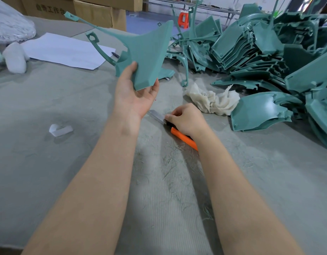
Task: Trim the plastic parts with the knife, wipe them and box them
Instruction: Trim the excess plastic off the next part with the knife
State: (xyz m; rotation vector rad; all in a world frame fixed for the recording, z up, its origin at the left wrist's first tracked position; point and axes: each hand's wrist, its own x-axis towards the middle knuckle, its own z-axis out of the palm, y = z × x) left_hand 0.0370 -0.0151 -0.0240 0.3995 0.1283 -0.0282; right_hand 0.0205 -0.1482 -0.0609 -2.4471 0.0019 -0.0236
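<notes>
My left hand (136, 94) holds a teal plastic part (146, 52) up above the table, thumb on its near face and fingers under its lower edge. The part has thin curved arms reaching up and left. My right hand (186, 119) grips an orange-handled utility knife (184, 138) low over the grey table cover (76, 111). Its steel blade (157, 115) points left, under my left wrist. A crumpled white cloth (212, 101) lies just right of both hands.
A large heap of teal plastic parts (265, 50) fills the right side. White paper sheets (65, 50) with a pen lie at the back left, beside white bundles (14, 57). A small clear plastic scrap (60, 129) lies left. Cardboard boxes (92, 11) stand behind. Shavings litter the cover.
</notes>
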